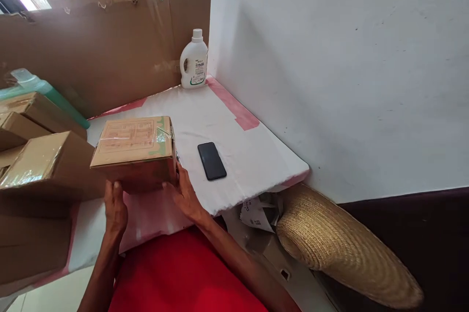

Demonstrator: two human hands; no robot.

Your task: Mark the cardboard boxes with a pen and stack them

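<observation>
A taped cardboard box [132, 172] with a printed panel and green marks on its top is between my two hands, near the front of the table. My left hand [116, 208] holds its lower left side, thumb at the front face. At the right side, my right hand [187, 195] grips the box low down, its fingers partly hidden beside the box. Whether the underside touches the table cannot be made out. A black phone [212, 161] lies flat just right of the box.
Several cardboard boxes [34, 163] are stacked at the left, with a green translucent container [54, 97] behind. A white jug [194, 60] stands at the back by a cardboard panel [120, 53]. A white wall [348, 82] bounds the right; a straw hat [340, 243] sits below the table edge.
</observation>
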